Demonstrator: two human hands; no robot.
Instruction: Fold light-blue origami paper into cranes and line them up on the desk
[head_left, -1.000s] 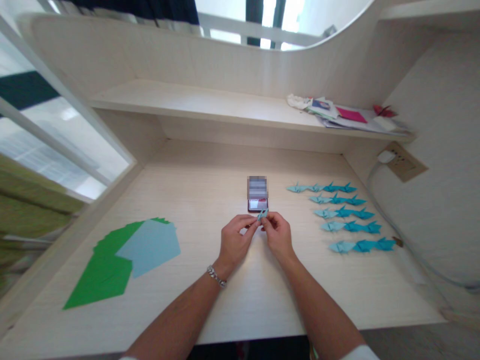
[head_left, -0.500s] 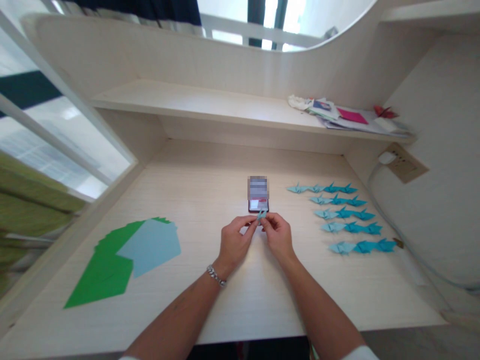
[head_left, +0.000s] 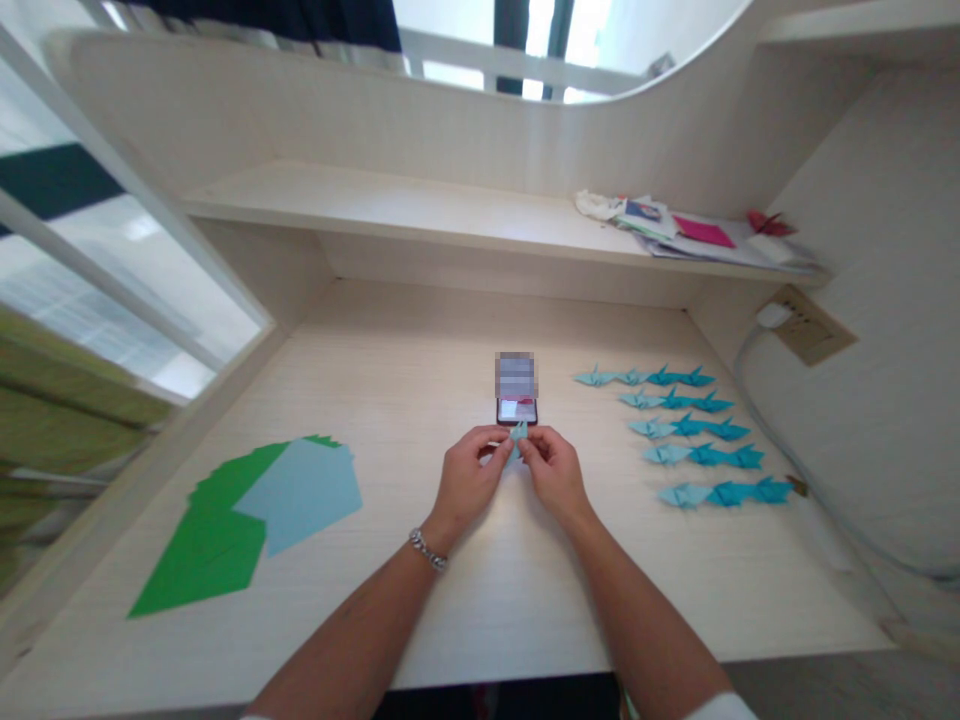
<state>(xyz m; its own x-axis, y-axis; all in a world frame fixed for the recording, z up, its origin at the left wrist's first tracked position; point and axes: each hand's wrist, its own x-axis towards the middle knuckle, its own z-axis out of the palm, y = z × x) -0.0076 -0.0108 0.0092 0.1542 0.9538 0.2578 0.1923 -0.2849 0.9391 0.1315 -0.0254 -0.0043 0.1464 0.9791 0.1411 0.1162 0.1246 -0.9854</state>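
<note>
A small light blue folded paper piece (head_left: 519,432) is pinched between both my hands, just in front of a phone (head_left: 517,408) lying on the desk. My left hand (head_left: 472,475) grips it from the left with thumb and fingers. From the other side my right hand (head_left: 553,468) holds it the same way. Fingertips cover much of the piece, but two narrow points stick up above them. Several rows of folded blue paper cranes (head_left: 705,429) stand to the right, lighter ones at the left of each row.
At the left lie green paper sheets (head_left: 202,545) with light blue sheets (head_left: 307,490) overlapping them. Papers (head_left: 705,232) and a red folded shape (head_left: 770,222) rest on the shelf (head_left: 420,205). A white cable (head_left: 795,460) runs from a wall socket (head_left: 814,325) along the right side.
The folded paper has shifted slightly left and turned between my fingers, with more of it showing below. My hands have barely moved; the cranes and sheets are unchanged.
</note>
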